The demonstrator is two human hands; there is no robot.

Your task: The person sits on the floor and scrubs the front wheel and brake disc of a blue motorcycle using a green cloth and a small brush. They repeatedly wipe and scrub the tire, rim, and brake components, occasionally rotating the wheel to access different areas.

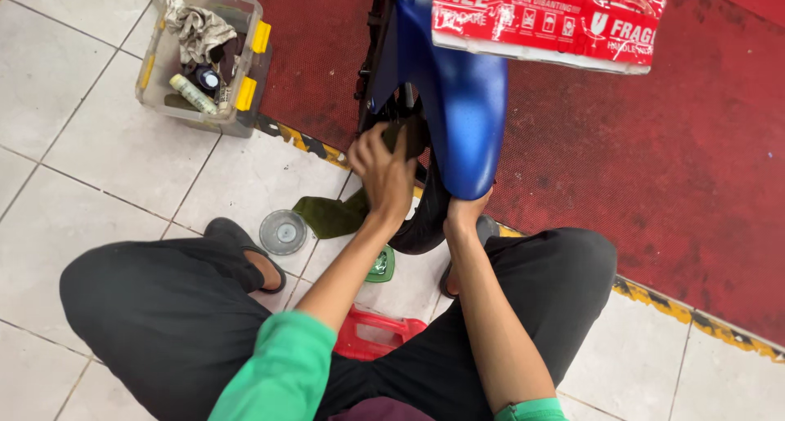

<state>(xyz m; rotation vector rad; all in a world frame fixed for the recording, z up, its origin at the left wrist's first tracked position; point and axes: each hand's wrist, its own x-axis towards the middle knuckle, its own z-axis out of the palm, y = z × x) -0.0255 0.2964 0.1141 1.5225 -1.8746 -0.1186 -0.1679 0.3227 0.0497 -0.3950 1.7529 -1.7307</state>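
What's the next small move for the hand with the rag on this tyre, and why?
Probably slide the left hand and its dark rag further round the tyre, since the right hand already steadies the blue mudguard and only one patch is covered.

Left hand [384, 172]: pressing dark green cloth [331, 215] against black tyre [425, 221]. Right hand [464, 212]: under blue fender [462, 118], fingers hidden.

Clear plastic bin [245, 37] with yellow latches sat upper left on white tile, holding a rag [195, 24] and small bottles. Round clear lid [283, 230] lay centre-left. Red mat [654, 167] covered the right.
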